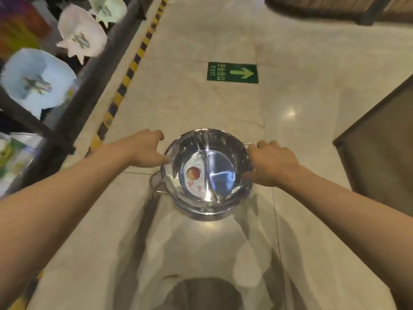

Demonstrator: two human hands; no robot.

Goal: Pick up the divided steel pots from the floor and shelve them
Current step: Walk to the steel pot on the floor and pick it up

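A round divided steel pot (pixel 220 175) sits in the middle of the view over the pale floor, seemingly stacked on another one below it. A curved partition splits it, and a paper label with a red fruit picture lies in its left half. My left hand (pixel 146 151) grips the pot's left rim, thumb against the wall. My right hand (pixel 271 163) is closed on the right rim by a wire handle. A second wire handle (pixel 156 182) sticks out at the lower left.
A dark shelf frame (pixel 89 70) runs along the left with pale plastic items (pixel 38 79) on it, and a yellow-black hazard strip (pixel 131 68) marks its base. A green exit sign (pixel 232 72) is stuck to the floor ahead. A dark unit (pixel 384 144) stands at the right.
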